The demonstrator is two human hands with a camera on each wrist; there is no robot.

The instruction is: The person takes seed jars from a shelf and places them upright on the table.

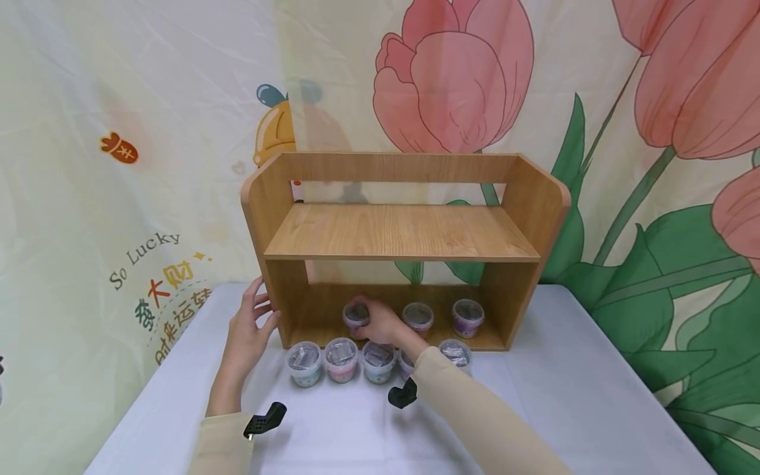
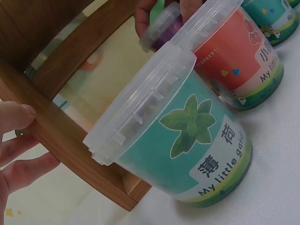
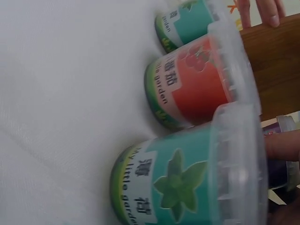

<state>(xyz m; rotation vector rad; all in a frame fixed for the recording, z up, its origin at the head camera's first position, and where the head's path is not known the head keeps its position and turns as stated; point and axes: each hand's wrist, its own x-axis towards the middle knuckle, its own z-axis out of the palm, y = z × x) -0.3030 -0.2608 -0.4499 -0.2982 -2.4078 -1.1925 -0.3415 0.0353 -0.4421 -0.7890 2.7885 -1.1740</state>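
My right hand [image 1: 382,322] grips a small purple lidded tub [image 1: 356,315] inside the lower compartment of a wooden shelf unit [image 1: 400,231], near its left end. Two more purple tubs, one in the middle [image 1: 418,318] and one at the right [image 1: 468,318], stand in that compartment. With its fingertips my left hand [image 1: 249,330] touches the outside of the unit's left side panel. On the cloth before the shelf stands a row of several lidded tubs, among them a teal mint-leaf tub [image 2: 187,140] and a red tomato tub [image 2: 239,56]. My right forearm partly covers the row.
A white cloth [image 1: 332,435] covers the table. The upper shelf board [image 1: 400,231] lies above my right hand, and the right side panel [image 1: 522,284] bounds the compartment. Behind the unit hangs a curtain [image 1: 196,99] printed with tulips and lettering.
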